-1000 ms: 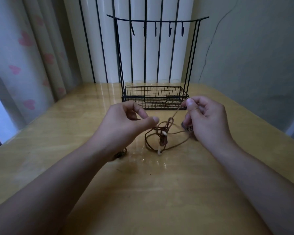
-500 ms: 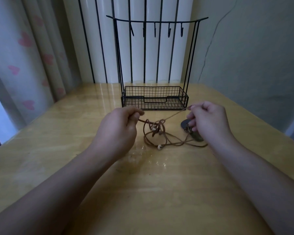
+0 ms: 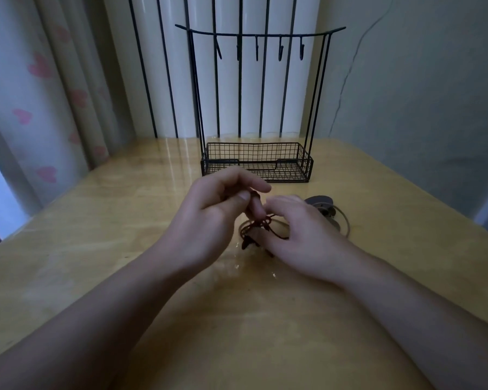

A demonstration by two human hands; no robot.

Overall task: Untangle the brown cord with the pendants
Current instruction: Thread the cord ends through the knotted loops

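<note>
Now our left hand pinches the brown cord between thumb and forefinger above the wooden table. Our right hand rests loosely curled on the tangle, just left of a dark pendant.

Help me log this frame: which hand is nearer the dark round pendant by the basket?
Right. The right hand lies just beside the dark round pendant; the left hand is farther off, across the brown cord.

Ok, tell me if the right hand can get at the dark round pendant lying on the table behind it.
Probably yes: the dark round pendant lies just beyond the right hand, nothing between them.
</note>
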